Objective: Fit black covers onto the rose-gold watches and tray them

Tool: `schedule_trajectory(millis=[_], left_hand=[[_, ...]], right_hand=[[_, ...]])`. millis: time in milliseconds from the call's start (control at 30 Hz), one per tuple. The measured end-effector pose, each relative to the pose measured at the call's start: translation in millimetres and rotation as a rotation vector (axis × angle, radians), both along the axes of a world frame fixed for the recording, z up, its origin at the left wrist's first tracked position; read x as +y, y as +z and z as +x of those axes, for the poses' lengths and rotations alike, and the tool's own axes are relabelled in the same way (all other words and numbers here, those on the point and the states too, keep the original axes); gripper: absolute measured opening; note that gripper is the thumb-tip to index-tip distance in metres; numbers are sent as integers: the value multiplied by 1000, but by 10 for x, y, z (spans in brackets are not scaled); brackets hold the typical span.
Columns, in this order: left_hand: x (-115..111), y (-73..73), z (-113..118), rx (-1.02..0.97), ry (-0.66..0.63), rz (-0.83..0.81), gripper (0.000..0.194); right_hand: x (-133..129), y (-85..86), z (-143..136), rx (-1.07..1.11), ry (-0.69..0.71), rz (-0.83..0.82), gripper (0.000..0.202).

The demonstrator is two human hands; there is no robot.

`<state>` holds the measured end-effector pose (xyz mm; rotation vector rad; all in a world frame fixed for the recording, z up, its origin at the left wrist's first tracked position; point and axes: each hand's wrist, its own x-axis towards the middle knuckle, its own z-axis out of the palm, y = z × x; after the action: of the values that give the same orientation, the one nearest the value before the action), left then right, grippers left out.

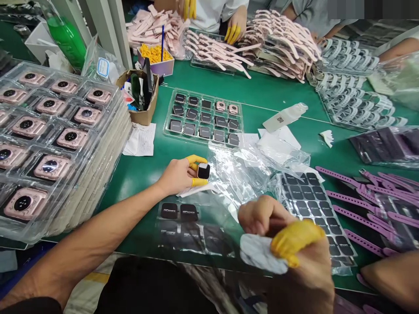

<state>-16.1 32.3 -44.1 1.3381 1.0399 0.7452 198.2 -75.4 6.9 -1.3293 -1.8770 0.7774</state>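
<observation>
Between the yellow-cotted fingers of my left hand [183,174] is a smartwatch case [203,171], its black screen facing me. My right hand [288,235], blurred and close to the camera, grips a crumpled grey-white cloth [262,254] and also wears a yellow finger cot. Below my left hand lies a clear sheet of black square stickers [189,212], partly smeared by motion. Beyond it stands a clear tray [168,114] with several dark square pieces and two pink watch cases [221,106]. A larger sheet of black square stickers [307,192] lies behind my right hand.
At left rises a tall stack of clear trays [94,174] with pink watch cases. A cardboard box [145,114] of tools, a box of yellow finger cots [155,54], pink straps [281,41] and purple straps [363,209] surround the green table [137,174]. Co-workers' hands [236,26] are opposite.
</observation>
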Motion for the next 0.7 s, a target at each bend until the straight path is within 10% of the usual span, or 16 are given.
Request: schedule_trajectory(millis=[67, 233, 700], left_hand=[[-4, 0, -8, 70, -56, 53, 53], [-11, 1, -20, 91, -74, 98, 53], [-18, 8, 32, 110, -131, 38, 51]], right_hand=[[314, 38, -20, 356, 75, -281, 38], [896, -315, -219, 557, -236, -528, 37], [828, -561, -285, 693, -334, -594, 35]])
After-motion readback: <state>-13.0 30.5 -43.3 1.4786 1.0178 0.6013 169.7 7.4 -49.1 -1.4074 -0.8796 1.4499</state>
